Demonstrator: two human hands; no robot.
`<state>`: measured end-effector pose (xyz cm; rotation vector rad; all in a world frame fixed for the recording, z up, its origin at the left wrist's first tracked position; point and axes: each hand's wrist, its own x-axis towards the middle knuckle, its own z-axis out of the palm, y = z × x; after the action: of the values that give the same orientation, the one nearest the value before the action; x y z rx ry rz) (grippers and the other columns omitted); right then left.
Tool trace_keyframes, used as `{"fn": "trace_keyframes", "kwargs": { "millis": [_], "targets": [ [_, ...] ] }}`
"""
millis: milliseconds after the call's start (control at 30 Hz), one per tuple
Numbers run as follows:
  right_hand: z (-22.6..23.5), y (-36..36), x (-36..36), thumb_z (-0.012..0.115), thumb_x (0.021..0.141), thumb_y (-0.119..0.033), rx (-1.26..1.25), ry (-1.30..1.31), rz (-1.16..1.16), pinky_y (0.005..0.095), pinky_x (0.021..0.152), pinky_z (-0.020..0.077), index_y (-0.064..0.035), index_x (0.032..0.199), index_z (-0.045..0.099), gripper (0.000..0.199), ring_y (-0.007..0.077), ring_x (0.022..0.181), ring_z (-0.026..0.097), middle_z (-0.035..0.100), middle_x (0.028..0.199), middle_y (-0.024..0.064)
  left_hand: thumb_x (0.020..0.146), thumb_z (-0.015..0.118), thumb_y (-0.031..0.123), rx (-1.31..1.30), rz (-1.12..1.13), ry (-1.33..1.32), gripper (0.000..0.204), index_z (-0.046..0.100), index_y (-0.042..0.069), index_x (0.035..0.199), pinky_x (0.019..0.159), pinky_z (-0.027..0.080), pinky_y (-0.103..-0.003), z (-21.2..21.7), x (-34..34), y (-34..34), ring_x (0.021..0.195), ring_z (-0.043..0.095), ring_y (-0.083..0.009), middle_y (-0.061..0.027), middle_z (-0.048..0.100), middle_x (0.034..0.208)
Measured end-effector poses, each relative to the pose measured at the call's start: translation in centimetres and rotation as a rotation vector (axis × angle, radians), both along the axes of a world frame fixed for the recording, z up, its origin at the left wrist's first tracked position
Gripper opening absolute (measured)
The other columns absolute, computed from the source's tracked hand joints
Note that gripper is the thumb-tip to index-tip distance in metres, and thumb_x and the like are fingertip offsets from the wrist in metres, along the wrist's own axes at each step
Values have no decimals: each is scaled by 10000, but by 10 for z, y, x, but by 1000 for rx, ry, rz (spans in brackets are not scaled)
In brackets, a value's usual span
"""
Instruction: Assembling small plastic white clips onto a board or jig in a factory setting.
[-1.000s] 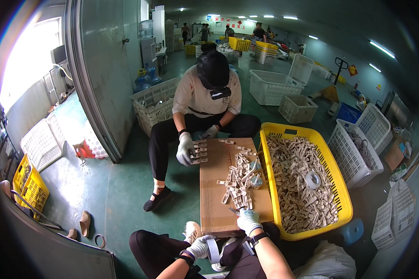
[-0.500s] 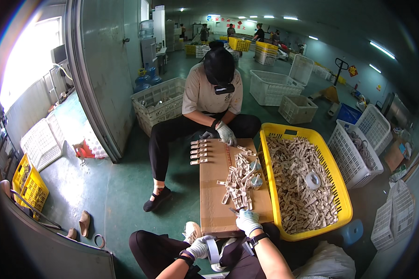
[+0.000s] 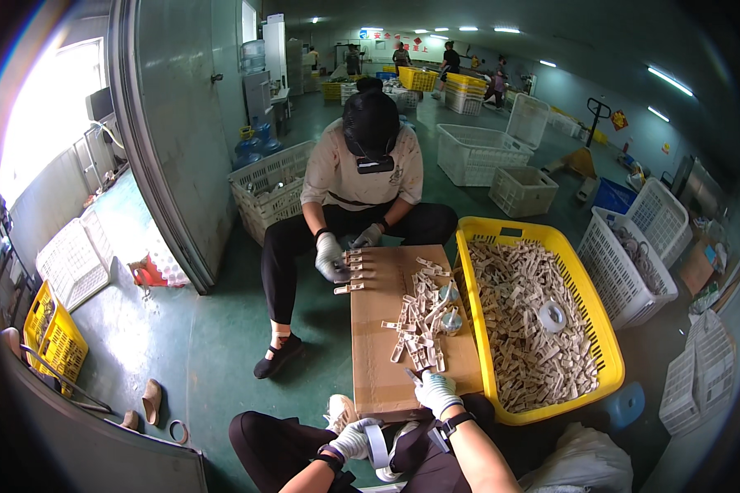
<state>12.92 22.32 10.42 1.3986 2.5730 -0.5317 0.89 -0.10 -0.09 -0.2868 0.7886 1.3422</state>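
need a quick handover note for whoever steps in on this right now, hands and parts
Left hand: gloved, low by the lap, on a roll of white tape.
Right hand: gloved, at the near end of the cardboard board, fingers on a small piece; grip unclear.
Loose beige clips lie piled on the board; many more fill the yellow crate to the right.
A co-worker's hands at the far end hold a row of clips.
Most clips remain loose.

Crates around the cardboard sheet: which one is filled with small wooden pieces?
The yellow crate right of the cardboard sheet; the white crates nearby show no such pieces.
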Motion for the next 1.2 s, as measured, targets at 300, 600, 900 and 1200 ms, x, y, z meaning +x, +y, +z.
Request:
{"fn": "trace_keyframes", "kwargs": {
  "millis": [300, 600, 900, 1200],
  "targets": [
    [-3, 1, 2, 538, 891, -386, -49, 41, -27, 503, 856, 500, -76, 1129, 605, 396, 384, 962, 662, 690, 985, 217, 877, 639, 101, 10, -16, 15, 140, 669, 28, 992, 686, 508, -296, -14, 0, 2, 694, 610, -156, -12, 662, 772],
    [-4, 2, -1, 551, 871, -366, -45, 33, -15, 502, 856, 500, -84, 1135, 595, 389, 388, 943, 665, 689, 965, 224, 879, 637, 104, 0, -2, -48, 129, 677, 18, 967, 679, 512, -311, -26, -3, 3, 674, 606, -168, -21, 658, 758],
    [-2, -4, -1, 556, 851, -341, -22, 51, 4, 512, 835, 499, -91, 1123, 582, 370, 388, 905, 669, 694, 921, 212, 875, 655, 105, 27, -21, 31, 129, 664, 60, 996, 748, 502, -339, -26, -5, -2, 728, 609, -198, -15, 637, 788],
    [-3, -4, 0, 565, 841, -331, -5, 64, 0, 514, 821, 497, -119, 1097, 596, 334, 395, 899, 664, 694, 915, 202, 871, 665, 90, 8, -53, 199, 145, 660, 60, 1012, 728, 505, -340, 0, 1, -1, 735, 604, -187, -6, 634, 808]
  ]
}}
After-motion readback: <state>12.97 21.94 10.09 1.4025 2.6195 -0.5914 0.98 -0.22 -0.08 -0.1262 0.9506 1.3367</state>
